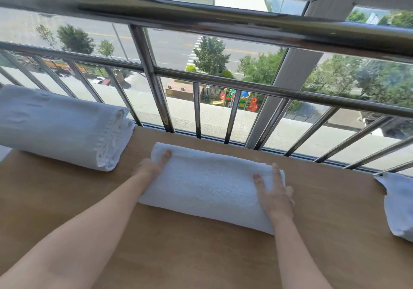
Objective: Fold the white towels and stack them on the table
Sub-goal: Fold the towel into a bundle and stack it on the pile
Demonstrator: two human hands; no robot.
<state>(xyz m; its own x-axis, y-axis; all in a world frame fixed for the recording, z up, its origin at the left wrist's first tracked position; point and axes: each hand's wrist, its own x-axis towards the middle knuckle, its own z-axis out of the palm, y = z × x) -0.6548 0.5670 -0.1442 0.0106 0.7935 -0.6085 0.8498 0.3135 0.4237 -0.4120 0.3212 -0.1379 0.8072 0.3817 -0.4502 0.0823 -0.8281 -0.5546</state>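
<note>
Both hands, left (149, 165) and right (273, 193), pressed flat on a folded towel (207, 186) mid-table (67, 199). Stack (62, 125) sat far-left; another towel (400, 208) at right edge looked unfolded.

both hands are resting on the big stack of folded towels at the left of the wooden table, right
Not quite. The head view shows the left hand and right hand resting on the single folded towel in the middle of the wooden table; the big stack of folded towels at the left is untouched.
</note>
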